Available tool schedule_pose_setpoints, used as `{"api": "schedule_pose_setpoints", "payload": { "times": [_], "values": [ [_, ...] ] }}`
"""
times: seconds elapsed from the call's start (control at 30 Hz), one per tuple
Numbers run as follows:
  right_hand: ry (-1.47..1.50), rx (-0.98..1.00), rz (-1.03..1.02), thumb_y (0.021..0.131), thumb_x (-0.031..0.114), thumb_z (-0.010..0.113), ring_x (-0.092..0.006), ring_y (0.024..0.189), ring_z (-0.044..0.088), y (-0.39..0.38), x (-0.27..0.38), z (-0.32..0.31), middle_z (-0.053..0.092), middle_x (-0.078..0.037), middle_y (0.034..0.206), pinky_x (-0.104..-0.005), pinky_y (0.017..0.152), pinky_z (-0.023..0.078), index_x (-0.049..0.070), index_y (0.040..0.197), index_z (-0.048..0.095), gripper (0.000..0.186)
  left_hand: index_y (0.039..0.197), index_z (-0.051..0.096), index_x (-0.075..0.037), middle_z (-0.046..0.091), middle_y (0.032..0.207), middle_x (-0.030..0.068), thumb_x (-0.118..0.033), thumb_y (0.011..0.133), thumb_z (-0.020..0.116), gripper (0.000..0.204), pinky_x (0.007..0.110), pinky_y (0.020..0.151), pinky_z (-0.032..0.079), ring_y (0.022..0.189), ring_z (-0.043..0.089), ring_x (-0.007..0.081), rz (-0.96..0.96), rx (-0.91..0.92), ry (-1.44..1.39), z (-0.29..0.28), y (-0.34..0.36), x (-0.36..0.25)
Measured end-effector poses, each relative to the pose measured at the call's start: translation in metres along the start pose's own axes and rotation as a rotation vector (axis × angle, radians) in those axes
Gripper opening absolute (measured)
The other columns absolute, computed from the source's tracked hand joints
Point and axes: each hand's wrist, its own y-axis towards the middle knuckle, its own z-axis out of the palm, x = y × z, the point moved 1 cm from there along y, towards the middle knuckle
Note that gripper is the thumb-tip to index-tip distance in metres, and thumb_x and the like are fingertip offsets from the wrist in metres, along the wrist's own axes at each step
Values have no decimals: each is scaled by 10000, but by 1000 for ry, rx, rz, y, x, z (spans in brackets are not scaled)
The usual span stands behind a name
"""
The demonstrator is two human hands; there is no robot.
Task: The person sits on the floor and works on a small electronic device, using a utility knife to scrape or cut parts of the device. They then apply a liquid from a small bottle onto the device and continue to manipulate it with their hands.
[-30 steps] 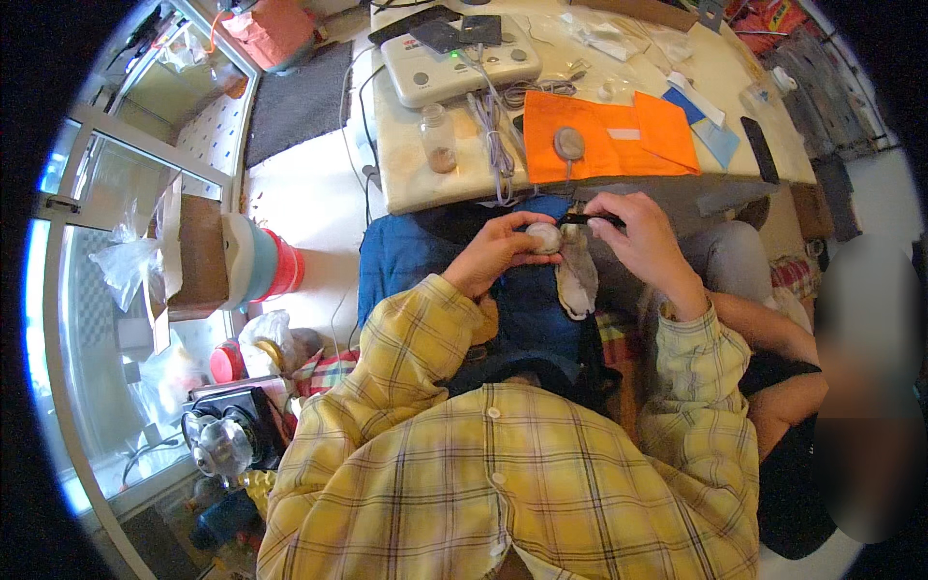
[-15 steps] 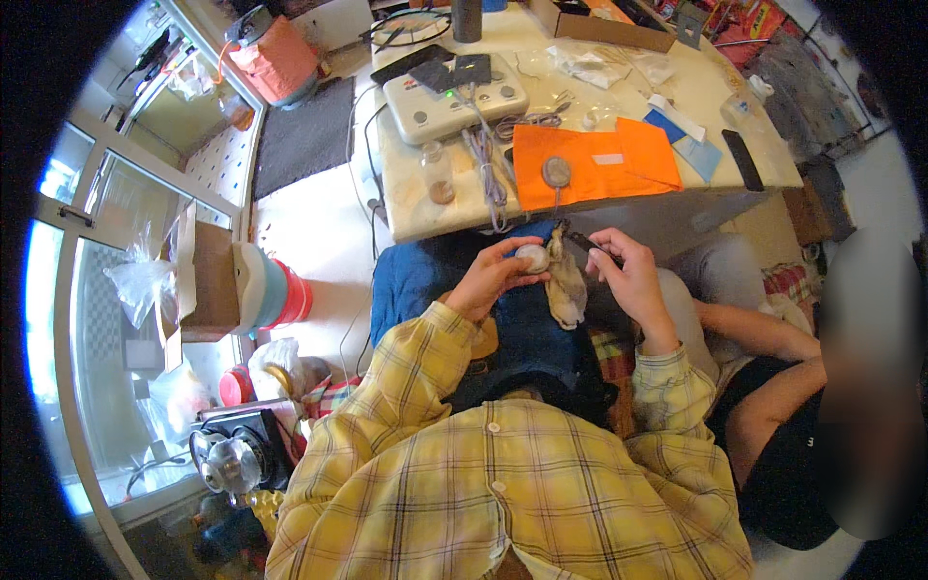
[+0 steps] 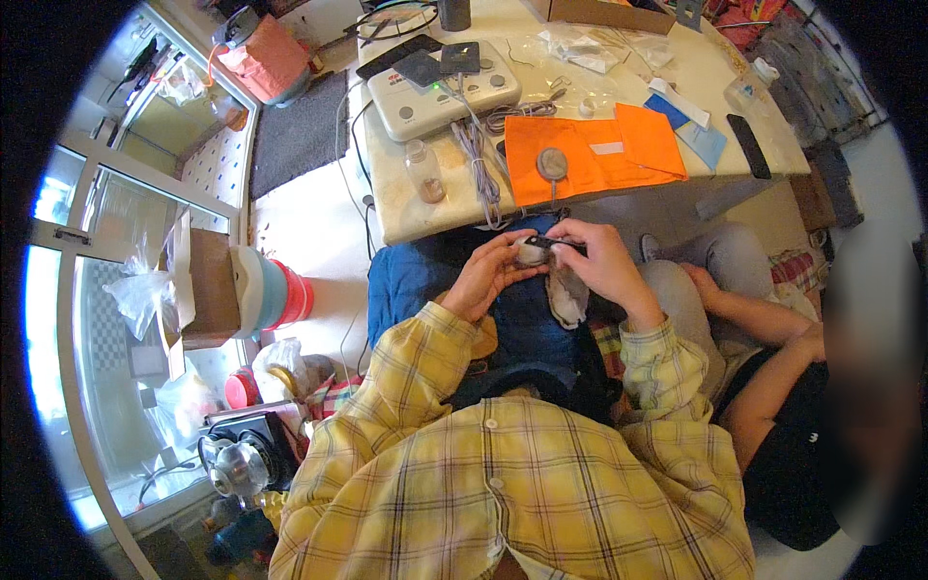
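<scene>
Over my lap, my left hand (image 3: 483, 277) is closed around a small, round, whitish thing (image 3: 531, 254) whose kind I cannot make out. My right hand (image 3: 609, 264) pinches a slim dark tool (image 3: 547, 241), its tip laid across the top of the round thing. Just below my right fingers hangs a pale, stained, limp piece (image 3: 567, 295), perhaps cloth. A round grey disc on a stem (image 3: 552, 162) stands before my hands, over an orange cloth (image 3: 623, 172) at the table's near edge.
On the table (image 3: 358, 184) are a white control box with knobs (image 3: 401, 111), coiled grey cables (image 3: 476, 164), a small clear bottle (image 3: 422, 169) and a black phone (image 3: 747, 147). Another person's arm (image 3: 749, 307) rests close on my right. Buckets (image 3: 290, 293) stand at left.
My right hand has moved left, bringing the dark tool from beside the hanging piece onto the round whitish thing. My left hand still holds that thing. The view has shifted slightly.
</scene>
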Motion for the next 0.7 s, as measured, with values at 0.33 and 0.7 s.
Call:
{"api": "schedule_pose_setpoints", "payload": {
  "times": [0.33,0.7],
  "values": [
    [34,1,102,918,74,651,-101,649,629,-21,6,-10,681,-76,744,-275,606,484,-55,993,660,149,1420,468,3,625,1250,136,-123,1035,426,407,339,967,538,1098,656,255,26,61,2,11,-5,-6],
    [-252,11,-32,876,104,674,-250,669,673,-14,15,-7,688,-133,755,-347,628,496,7,954,683,124,1420,473,15,653,1202,141,-116,1040,460,403,330,949,556,1051,680,254,35,42,63,15,-9,-10]
  ]
}}
